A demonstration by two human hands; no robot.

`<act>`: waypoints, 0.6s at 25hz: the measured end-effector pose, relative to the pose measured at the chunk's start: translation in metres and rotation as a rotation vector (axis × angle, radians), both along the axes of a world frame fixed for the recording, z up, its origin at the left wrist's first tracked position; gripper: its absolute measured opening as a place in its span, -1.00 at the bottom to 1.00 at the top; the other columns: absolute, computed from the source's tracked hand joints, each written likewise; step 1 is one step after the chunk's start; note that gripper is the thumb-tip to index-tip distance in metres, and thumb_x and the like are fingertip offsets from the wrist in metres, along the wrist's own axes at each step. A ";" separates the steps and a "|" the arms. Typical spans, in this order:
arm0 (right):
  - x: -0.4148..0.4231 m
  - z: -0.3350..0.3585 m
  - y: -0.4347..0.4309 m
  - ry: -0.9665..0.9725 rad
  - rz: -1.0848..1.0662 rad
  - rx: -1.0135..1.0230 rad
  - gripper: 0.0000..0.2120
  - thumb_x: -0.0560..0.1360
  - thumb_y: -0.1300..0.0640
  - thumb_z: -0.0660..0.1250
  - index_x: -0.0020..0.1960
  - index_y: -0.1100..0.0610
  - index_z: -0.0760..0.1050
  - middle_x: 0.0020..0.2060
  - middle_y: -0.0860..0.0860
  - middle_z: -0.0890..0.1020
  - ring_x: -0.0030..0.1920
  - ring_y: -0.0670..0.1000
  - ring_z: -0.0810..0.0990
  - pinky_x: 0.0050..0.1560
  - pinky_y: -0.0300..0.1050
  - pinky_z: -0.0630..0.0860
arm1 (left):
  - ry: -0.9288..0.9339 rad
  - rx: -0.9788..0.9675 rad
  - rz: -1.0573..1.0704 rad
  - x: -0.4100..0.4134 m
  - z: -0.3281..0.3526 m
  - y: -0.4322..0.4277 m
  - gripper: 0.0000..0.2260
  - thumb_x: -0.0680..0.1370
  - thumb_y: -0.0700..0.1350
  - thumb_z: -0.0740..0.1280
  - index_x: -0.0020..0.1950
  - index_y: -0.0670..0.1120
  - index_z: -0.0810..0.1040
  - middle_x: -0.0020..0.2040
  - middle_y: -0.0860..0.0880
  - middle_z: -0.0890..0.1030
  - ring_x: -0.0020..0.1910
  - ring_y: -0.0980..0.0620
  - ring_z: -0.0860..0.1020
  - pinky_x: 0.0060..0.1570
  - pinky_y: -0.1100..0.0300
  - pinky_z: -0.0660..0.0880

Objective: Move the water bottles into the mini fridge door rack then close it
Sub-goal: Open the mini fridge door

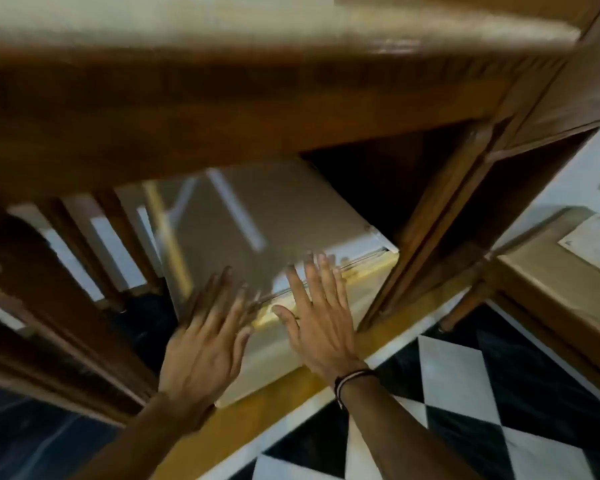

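The mini fridge (257, 216) is a pale box standing in a wooden cabinet bay under a wooden counter. Its cream door (368, 299) faces me and looks shut or nearly shut, with a thin seam along its top edge. My left hand (205, 341) lies flat with fingers spread at the door's upper left corner. My right hand (319, 320) lies flat on the door front, fingers spread, reaching the seam. A dark band sits on my right wrist. No water bottles are visible. The picture is blurred by motion.
A wooden counter (222, 98) overhangs close above the fridge. Wooden cabinet posts (426, 237) stand to the right and wooden slats (84, 244) to the left. The floor (465, 393) has black and white diamond tiles. A low wooden table edge (551, 289) is at right.
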State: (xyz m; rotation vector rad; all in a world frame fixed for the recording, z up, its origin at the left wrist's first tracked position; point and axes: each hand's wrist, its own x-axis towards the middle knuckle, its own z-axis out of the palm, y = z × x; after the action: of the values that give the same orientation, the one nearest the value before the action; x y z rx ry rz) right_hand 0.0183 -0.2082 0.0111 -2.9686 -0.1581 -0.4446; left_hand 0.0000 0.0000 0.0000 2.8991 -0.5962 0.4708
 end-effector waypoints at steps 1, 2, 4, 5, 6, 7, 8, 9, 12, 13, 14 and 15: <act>0.011 -0.023 0.010 -0.036 0.041 0.018 -0.31 0.66 -0.34 -0.13 0.65 0.01 0.18 0.66 0.13 0.09 0.67 0.18 -0.06 0.60 0.26 0.04 | -0.054 -0.015 0.055 0.007 -0.021 0.004 -0.43 0.77 0.11 0.09 0.64 -0.19 0.52 0.69 -0.24 0.39 0.69 -0.26 0.37 0.63 -0.21 0.38; 0.019 -0.046 0.019 -0.071 0.037 0.051 -0.34 0.67 -0.32 -0.12 0.62 0.00 0.25 0.63 0.11 0.20 0.66 0.18 0.04 0.59 0.24 0.09 | -0.051 -0.042 0.122 0.010 -0.035 0.005 -0.45 0.77 0.09 0.10 0.58 -0.21 0.59 0.63 -0.26 0.49 0.64 -0.27 0.45 0.59 -0.22 0.44; 0.045 -0.077 0.024 -0.221 0.028 0.101 -0.46 0.68 -0.20 -0.06 0.50 -0.01 0.44 0.52 0.04 0.41 0.57 0.15 0.28 0.49 0.16 0.25 | -0.125 -0.060 0.187 0.032 -0.058 -0.001 -0.49 0.77 0.04 0.11 0.49 -0.22 0.66 0.52 -0.25 0.61 0.52 -0.26 0.59 0.50 -0.20 0.53; 0.050 -0.092 0.027 -0.303 0.016 0.137 -0.51 0.67 -0.14 0.00 0.44 -0.01 0.51 0.47 0.00 0.48 0.52 0.12 0.37 0.43 0.12 0.30 | -0.132 -0.048 0.195 0.034 -0.070 -0.002 -0.51 0.76 0.01 0.11 0.48 -0.21 0.67 0.50 -0.23 0.64 0.49 -0.24 0.62 0.48 -0.20 0.55; 0.049 -0.103 0.031 -0.369 0.008 0.166 -0.55 0.64 -0.09 0.07 0.40 -0.01 0.56 0.42 -0.02 0.54 0.48 0.10 0.42 0.39 0.10 0.34 | -0.131 -0.044 0.205 0.032 -0.077 -0.002 -0.51 0.74 -0.01 0.11 0.48 -0.20 0.67 0.49 -0.22 0.65 0.48 -0.23 0.62 0.47 -0.19 0.55; 0.051 -0.109 0.031 -0.431 -0.003 0.187 -0.57 0.61 -0.06 0.12 0.37 0.00 0.59 0.39 -0.04 0.57 0.46 0.09 0.44 0.36 0.08 0.35 | -0.156 -0.038 0.207 0.032 -0.079 0.000 -0.49 0.71 -0.02 0.10 0.48 -0.19 0.67 0.49 -0.21 0.65 0.48 -0.22 0.62 0.46 -0.18 0.55; 0.052 -0.113 0.029 -0.478 -0.013 0.192 -0.57 0.59 -0.05 0.15 0.35 0.00 0.61 0.38 -0.06 0.59 0.45 0.08 0.45 0.35 0.08 0.36 | -0.186 -0.018 0.209 0.034 -0.079 0.001 -0.47 0.69 -0.02 0.06 0.47 -0.17 0.67 0.49 -0.19 0.65 0.47 -0.21 0.62 0.44 -0.16 0.54; 0.052 -0.112 0.029 -0.483 -0.014 0.199 -0.57 0.57 -0.04 0.16 0.34 -0.01 0.61 0.37 -0.07 0.60 0.45 0.06 0.46 0.35 0.07 0.36 | -0.160 0.006 0.218 0.033 -0.074 0.001 -0.44 0.67 0.00 0.02 0.46 -0.15 0.67 0.49 -0.16 0.65 0.45 -0.17 0.62 0.41 -0.13 0.52; 0.047 -0.108 0.031 -0.469 -0.014 0.209 -0.56 0.55 -0.04 0.14 0.33 -0.05 0.61 0.37 -0.11 0.60 0.45 0.03 0.47 0.35 0.03 0.36 | -0.124 0.025 0.232 0.031 -0.067 -0.002 -0.41 0.64 0.03 -0.09 0.43 -0.04 0.63 0.46 -0.02 0.61 0.39 -0.04 0.59 0.34 -0.01 0.50; 0.045 -0.106 0.030 -0.448 -0.021 0.194 -0.54 0.54 -0.04 0.12 0.34 -0.06 0.60 0.38 -0.12 0.59 0.45 0.02 0.46 0.35 0.02 0.35 | -0.131 0.028 0.221 0.031 -0.066 -0.002 -0.41 0.63 0.04 -0.11 0.43 -0.01 0.61 0.44 0.00 0.60 0.37 -0.02 0.57 0.33 0.02 0.49; 0.041 -0.103 0.031 -0.421 -0.021 0.174 -0.53 0.54 -0.04 0.10 0.35 -0.07 0.59 0.39 -0.12 0.58 0.46 0.02 0.46 0.36 0.01 0.34 | -0.133 0.050 0.216 0.031 -0.064 0.000 -0.40 0.64 0.05 -0.14 0.45 0.00 0.58 0.45 0.01 0.57 0.39 -0.01 0.55 0.34 0.04 0.48; 0.038 -0.099 0.030 -0.383 -0.019 0.156 -0.51 0.54 -0.04 0.08 0.38 -0.08 0.57 0.42 -0.12 0.56 0.48 0.01 0.44 0.37 0.00 0.32 | -0.102 0.083 0.209 0.032 -0.064 0.003 -0.36 0.63 0.06 -0.17 0.52 0.00 0.53 0.51 -0.01 0.53 0.46 -0.02 0.51 0.40 0.04 0.45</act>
State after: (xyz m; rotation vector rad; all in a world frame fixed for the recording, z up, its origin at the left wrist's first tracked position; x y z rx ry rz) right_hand 0.0561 -0.1782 -0.0883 -2.7049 -0.1266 -0.9769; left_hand 0.0318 0.0025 -0.0638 3.0474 -0.3334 0.6377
